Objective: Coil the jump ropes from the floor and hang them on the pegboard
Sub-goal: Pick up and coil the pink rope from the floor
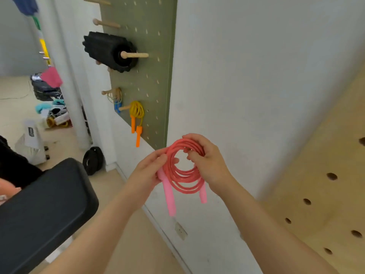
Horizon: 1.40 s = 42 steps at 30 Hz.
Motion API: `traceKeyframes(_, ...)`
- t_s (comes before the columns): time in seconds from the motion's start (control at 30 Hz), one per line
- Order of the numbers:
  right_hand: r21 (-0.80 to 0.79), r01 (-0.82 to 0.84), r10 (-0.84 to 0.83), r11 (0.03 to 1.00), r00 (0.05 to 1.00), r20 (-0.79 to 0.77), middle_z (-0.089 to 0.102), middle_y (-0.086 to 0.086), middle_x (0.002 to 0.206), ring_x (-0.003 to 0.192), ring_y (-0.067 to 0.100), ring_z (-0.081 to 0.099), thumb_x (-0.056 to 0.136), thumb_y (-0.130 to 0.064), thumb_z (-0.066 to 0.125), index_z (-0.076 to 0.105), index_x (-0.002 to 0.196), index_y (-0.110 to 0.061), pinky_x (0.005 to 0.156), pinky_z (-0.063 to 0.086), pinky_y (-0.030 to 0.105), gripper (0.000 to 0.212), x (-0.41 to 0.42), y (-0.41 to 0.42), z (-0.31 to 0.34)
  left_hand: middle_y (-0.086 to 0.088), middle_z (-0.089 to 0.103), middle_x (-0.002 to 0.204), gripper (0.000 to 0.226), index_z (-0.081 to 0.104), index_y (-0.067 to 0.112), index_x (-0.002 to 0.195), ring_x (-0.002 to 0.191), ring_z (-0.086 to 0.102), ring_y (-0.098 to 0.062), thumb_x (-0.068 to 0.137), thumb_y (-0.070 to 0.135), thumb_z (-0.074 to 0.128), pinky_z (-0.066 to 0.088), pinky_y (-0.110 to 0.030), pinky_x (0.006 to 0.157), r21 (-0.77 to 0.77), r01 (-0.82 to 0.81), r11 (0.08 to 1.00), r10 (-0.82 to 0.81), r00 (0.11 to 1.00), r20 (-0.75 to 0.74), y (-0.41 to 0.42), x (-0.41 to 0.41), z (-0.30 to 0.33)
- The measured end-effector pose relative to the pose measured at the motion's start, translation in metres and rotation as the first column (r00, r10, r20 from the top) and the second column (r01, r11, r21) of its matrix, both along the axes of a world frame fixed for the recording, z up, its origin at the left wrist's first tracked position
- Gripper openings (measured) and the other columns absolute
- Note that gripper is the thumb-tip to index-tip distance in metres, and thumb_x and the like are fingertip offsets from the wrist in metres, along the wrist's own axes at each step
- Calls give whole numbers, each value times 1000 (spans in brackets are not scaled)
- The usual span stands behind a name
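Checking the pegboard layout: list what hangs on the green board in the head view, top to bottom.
Bare wooden peg → black foam roller → rope with blue handles → yellow rope with orange handles.

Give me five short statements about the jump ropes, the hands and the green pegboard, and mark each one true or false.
1. Both hands hold the coiled pink jump rope. True: the left hand and the right hand grip opposite sides of the coil.
2. The pink rope already hangs on the green pegboard. False: it is in the hands, in front of the wall.
3. A yellow rope with orange handles hangs from a peg. True.
4. The black foam roller lies on the floor. False: it sits on a wooden peg of the pegboard.
5. Both pink handles point upward. False: they dangle below the coil.
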State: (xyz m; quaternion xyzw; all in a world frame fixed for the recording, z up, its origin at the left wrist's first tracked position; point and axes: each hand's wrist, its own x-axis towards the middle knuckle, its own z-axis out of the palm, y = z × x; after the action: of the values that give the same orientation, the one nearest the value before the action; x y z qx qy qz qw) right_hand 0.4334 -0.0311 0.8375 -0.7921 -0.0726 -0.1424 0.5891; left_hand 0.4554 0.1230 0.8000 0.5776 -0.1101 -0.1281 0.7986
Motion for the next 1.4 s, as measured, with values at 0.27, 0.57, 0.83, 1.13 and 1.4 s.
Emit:
traceKeyframes(0.27, -47, -62, 61, 997, 998, -21, 59, -13, 90, 78, -5, 56, 89, 0, 52, 50, 112, -26, 81, 45, 14, 35, 67, 0, -9, 0, 70, 90, 20, 57, 29, 112, 79, 66, -5, 96, 23, 46, 50, -23, 73, 72, -253, 965, 240, 959, 152, -6, 55, -11)
traceKeyframes(0.57, -133, -103, 107, 986, 994, 27, 58, -9, 77, 66, 3, 52, 87, -5, 59, 54, 106, -25, 68, 44, 22, 28, 167, 12, 20, 11, 64, 81, 20, 59, 23, 103, 67, 58, 0, 97, 14, 43, 46, -13, 62, -31, -261, 965, 258, 919, 299, 13, 171, 11)
traceKeyframes(0.83, -225, 72, -14, 972, 968, 252, 59, -20, 94, 84, -3, 57, 88, -8, 54, 53, 106, -24, 83, 45, 17, 24, 270, 83, 54, 19, 67, 89, 16, 57, 29, 106, 82, 61, -1, 92, 21, 53, 49, -17, 73, -84, -213, 973, 229, 888, 400, 70, 283, 37)
traceKeyframes(1.13, -330, 156, -34, 931, 938, 346, 62, -11, 109, 101, 2, 59, 87, -6, 55, 55, 116, -10, 93, 46, 26, 29, 359, 148, 100, 8, 61, 105, 20, 56, 28, 109, 98, 59, -4, 92, 22, 47, 50, -24, 87, -141, -177, 974, 225, 829, 512, 124, 382, 76)
traceKeyframes(1.4, -433, 350, -201, 831, 914, 353, 59, -12, 91, 85, 10, 58, 88, -14, 58, 45, 125, -17, 81, 45, 22, 40, 393, 150, 122, 4, 68, 105, 22, 62, 22, 112, 100, 63, -11, 95, 21, 49, 50, -34, 92, -126, -278, 952, 304, 835, 458, 103, 427, 92)
